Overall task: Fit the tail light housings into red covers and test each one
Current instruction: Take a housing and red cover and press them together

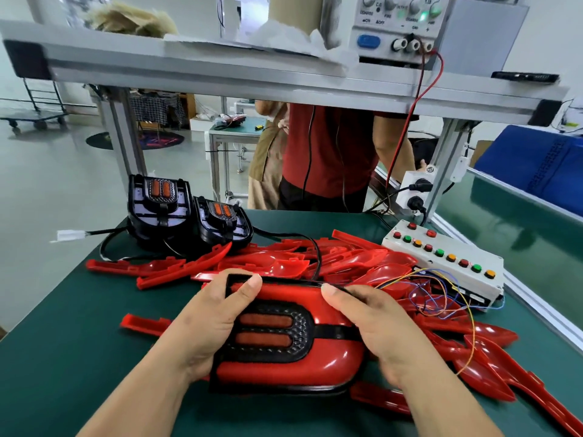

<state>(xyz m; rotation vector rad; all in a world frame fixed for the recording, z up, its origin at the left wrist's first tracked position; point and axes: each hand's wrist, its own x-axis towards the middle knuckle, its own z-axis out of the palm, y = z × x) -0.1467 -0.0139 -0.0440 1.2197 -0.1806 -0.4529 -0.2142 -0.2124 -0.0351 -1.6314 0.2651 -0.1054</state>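
Head view: both hands, left hand (pixel 208 323) and right hand (pixel 378 326), clamp the covered light (pixel 284 342) by its ends on the green table (pixel 79 326), red covers (pixel 284 263) piled just behind.

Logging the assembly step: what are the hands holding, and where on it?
Both hold the red-covered tail light: left hand grips its left end, right hand its right end, thumbs on top.

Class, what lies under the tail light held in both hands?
Loose red covers poke out from beneath the tail light onto the green mat. Anything under its middle is hidden by it.
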